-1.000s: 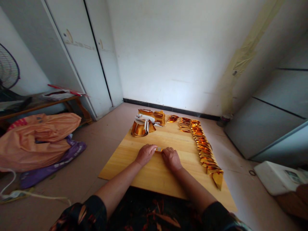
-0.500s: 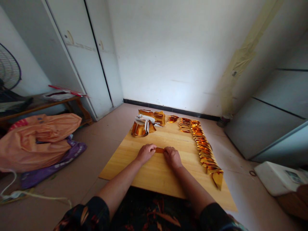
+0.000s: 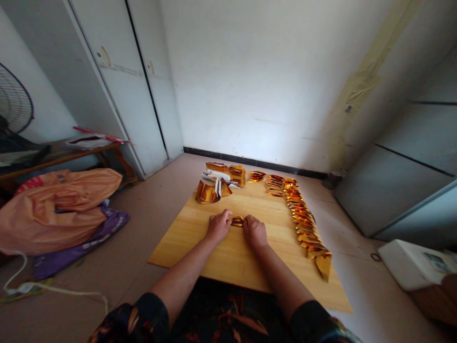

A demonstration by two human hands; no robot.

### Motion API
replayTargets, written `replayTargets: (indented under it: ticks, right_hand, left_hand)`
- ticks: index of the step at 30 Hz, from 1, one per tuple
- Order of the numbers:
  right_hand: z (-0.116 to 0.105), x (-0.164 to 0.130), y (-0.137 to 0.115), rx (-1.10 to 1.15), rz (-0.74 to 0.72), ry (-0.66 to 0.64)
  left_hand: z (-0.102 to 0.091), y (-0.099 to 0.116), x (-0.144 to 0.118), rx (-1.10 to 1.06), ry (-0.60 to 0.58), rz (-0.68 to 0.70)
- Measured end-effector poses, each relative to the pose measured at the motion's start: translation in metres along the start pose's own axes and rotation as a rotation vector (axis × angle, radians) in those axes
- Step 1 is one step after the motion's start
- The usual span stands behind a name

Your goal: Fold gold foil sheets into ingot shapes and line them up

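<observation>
The left hand (image 3: pixel 218 226) and right hand (image 3: pixel 254 231) pinch a gold paper (image 3: pixel 237 221) lying longways from 9 to 3 o'clock. The bare board (image 3: pixel 185 238) has room at 6 o'clock.

A wooden board (image 3: pixel 228 257) lies on the floor. A long row of shiny gold folded papers (image 3: pixel 303 221) runs along its right edge. At the far left corner sits a pile of gold sheets (image 3: pixel 217 183). Off the board, on the left, a big orange bag (image 3: pixel 57 202) rests on a purple bag (image 3: pixel 85 240). A fan (image 3: pixel 14 102) stands farther left. A white box (image 3: pixel 410 264) sits at the right.
</observation>
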State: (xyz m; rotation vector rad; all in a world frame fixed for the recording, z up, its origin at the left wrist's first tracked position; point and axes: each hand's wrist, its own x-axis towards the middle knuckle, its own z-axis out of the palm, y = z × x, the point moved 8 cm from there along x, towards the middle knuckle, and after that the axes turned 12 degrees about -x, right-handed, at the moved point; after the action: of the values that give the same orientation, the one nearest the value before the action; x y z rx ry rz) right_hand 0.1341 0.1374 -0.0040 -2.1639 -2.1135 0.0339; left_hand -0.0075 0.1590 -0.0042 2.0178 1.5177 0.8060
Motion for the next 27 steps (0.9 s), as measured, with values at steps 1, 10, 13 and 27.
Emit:
replayTargets:
  ticks: [1,10,13,27]
  right_hand:
    - [-0.002,0.0,-0.001,-0.013,0.007,-0.011]
    - [-0.004,0.004,-0.003,-0.116,0.016,-0.077]
    - [-0.002,0.007,-0.001,-0.101,0.021,-0.099]
    - [-0.003,0.006,0.002,-0.052,-0.038,0.013]
  left_hand:
    - [0.0,0.0,0.0,0.013,-0.001,-0.012]
    - [0.003,-0.001,0.001,0.046,-0.003,-0.017]
    - [0.003,-0.002,0.003,0.054,-0.015,-0.042]
    - [0.002,0.003,0.001,0.118,-0.098,-0.032]
